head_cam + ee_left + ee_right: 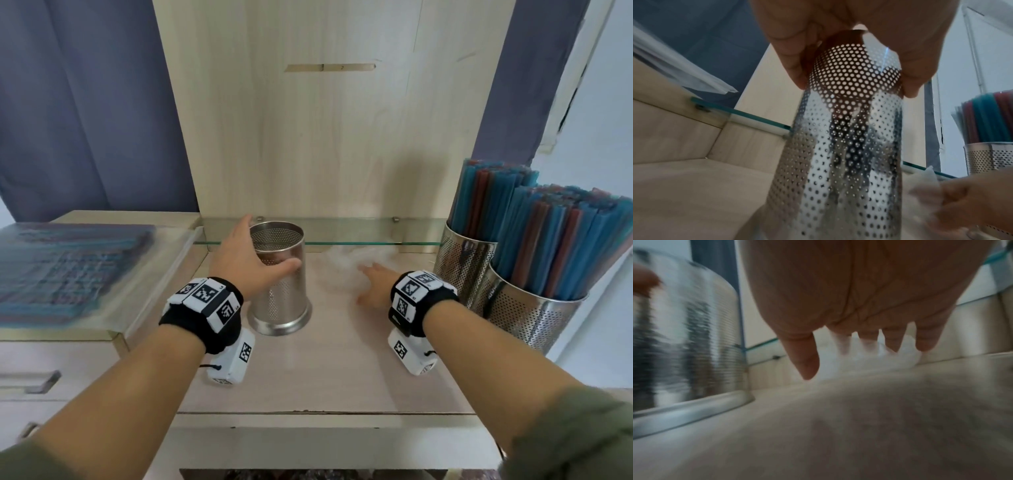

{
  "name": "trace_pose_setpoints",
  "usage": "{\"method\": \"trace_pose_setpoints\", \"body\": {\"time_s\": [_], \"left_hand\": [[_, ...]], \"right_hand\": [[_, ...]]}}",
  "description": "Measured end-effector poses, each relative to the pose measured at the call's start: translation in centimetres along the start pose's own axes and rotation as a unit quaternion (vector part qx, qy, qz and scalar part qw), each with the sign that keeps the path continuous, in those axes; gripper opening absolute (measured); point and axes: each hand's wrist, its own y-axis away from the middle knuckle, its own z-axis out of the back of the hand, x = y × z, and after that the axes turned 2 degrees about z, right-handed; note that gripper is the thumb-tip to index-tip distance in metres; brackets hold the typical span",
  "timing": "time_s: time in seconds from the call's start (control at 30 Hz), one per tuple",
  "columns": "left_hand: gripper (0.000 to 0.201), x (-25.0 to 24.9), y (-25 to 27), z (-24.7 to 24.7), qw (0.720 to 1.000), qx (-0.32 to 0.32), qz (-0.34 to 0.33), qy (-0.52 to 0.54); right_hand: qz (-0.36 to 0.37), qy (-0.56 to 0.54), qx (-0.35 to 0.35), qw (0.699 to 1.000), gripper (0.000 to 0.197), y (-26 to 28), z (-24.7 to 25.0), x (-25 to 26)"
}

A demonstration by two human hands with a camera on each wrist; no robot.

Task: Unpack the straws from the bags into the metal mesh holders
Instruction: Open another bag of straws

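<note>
Centrally, on pale wooden counter (329, 377): empty perforated metal holder (279, 277), upright. Left hand (248, 260) wrapped round its upper part, thumb on near side, fingers curled over far side by the rim; grip confirmed in left wrist view (855, 113), thumb and fingers on opposite sides of the cylinder. Right hand (375, 284) just right of holder, palm down, fingers (807, 360) straight and slightly spread, reaching onto crumpled clear plastic bag (356, 260); blurred, so contact uncertain, nothing gripped. Far right: two more holders (534, 315) packed with blue and red straws (548, 233), standing upright. Left, on raised cabinet top (116, 329): flat bag of straws (68, 270), blurred. Glass shelf (359, 229) behind, against the wooden back panel.
</note>
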Motion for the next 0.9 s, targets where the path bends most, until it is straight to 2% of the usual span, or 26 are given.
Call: {"method": "trace_pose_setpoints", "body": {"time_s": [0.1, 0.17, 0.23, 0.33, 0.37, 0.43, 0.5, 0.57, 0.63, 0.7, 0.77, 0.9], "left_hand": [[0.118, -0.5, 0.2, -0.4, 1.000, 0.018, -0.012, 0.002], [0.120, -0.7, 0.3, -0.3, 1.000, 0.026, -0.014, 0.002], [0.121, -0.9, 0.4, -0.2, 0.999, 0.033, -0.017, 0.008], [0.123, -0.9, 0.5, -0.2, 0.999, 0.040, -0.020, 0.024], [0.125, -0.8, 0.5, -0.3, 0.998, 0.042, -0.022, 0.030], [0.131, -1.0, 0.7, -0.7, 0.996, 0.057, -0.023, 0.063], [0.147, -1.0, 0.9, -1.0, 0.989, 0.095, -0.018, 0.115], [0.161, -0.8, 1.3, -1.0, 0.978, 0.143, -0.014, 0.152], [0.165, -0.5, 1.5, -0.4, 0.973, 0.175, -0.017, 0.148], [0.160, -0.3, 1.7, 0.8, 0.978, 0.179, -0.023, 0.106], [0.145, 0.7, 1.6, 2.5, 0.986, 0.160, -0.011, 0.043], [0.118, 2.3, 1.6, 5.7, 0.998, 0.052, 0.039, 0.011]], "right_hand": [[-0.031, -0.007, -0.036, 0.999, 0.081, -1.7, 0.7, -1.3], [-0.047, 0.004, -0.047, 0.998, 0.071, -0.6, 2.1, -0.7], [-0.022, 0.025, -0.061, 0.998, 0.059, 1.6, 3.6, 0.8], [0.061, -0.056, -0.105, 0.991, 0.069, 4.9, 5.0, 2.9], [0.112, -0.120, -0.133, 0.977, 0.073, 6.0, 5.2, 3.8], [0.210, -0.293, -0.171, 0.917, 0.075, 7.6, 5.2, 5.5], [0.247, -0.403, -0.181, 0.862, 0.086, 7.9, 4.2, 6.9], [0.237, -0.420, -0.197, 0.853, 0.105, 7.4, 3.0, 7.5], [0.208, -0.433, -0.215, 0.850, 0.115, 7.1, 2.0, 7.5], [0.193, -0.450, -0.218, 0.844, 0.122, 6.9, 1.5, 7.0], [0.178, -0.464, -0.221, 0.839, 0.124, 6.8, 1.2, 6.5], [0.161, -0.485, -0.238, 0.826, 0.111, 7.0, 0.8, 5.5]]}}
